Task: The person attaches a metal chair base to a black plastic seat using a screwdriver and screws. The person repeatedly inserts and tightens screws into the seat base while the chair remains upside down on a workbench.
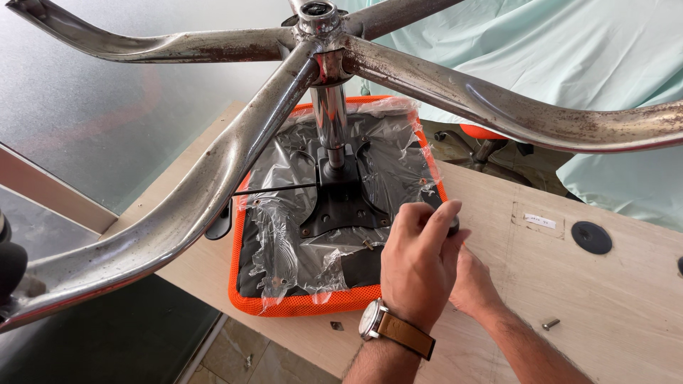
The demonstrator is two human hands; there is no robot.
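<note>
Spreading across the top of the view, the rusty chrome five-armed chair base (213,163) stands upturned, one long arm running down to the near left, another out to the far right. At the far left a frosted glass wall panel (92,99) rises behind the pale wooden tabletop (612,306).

Right of that long arm, the orange mesh-edged chair seat (299,302) lies upside down on the tabletop, its black underside covered in crinkled clear plastic wrap (281,242). A black lever (220,224) pokes out at its left edge. At the middle of the seat a black metal mounting plate (341,203) carries the shiny chrome column (329,117), which goes straight up to the hub of the base.

Just right of the plate, over the near right corner of the seat, the left hand (420,267) is curled narrowly round a small dark round part (453,226), pinched at the thumb and fingertips; only a sliver of that part shows, so its kind cannot be told. A silver watch on a brown leather strap (388,328) sits on that wrist. The right hand (473,284) lies just behind and right of it, low on the tabletop beside the seat's edge; its fingers are hidden by the left hand, so whether it holds anything cannot be told.

Further right, a small silver bolt (551,323) lies loose on the tabletop near the right forearm, and a round black cable grommet (591,237) is set into the wood. A pale green cloth sheet (569,64) hangs at the far right.
</note>
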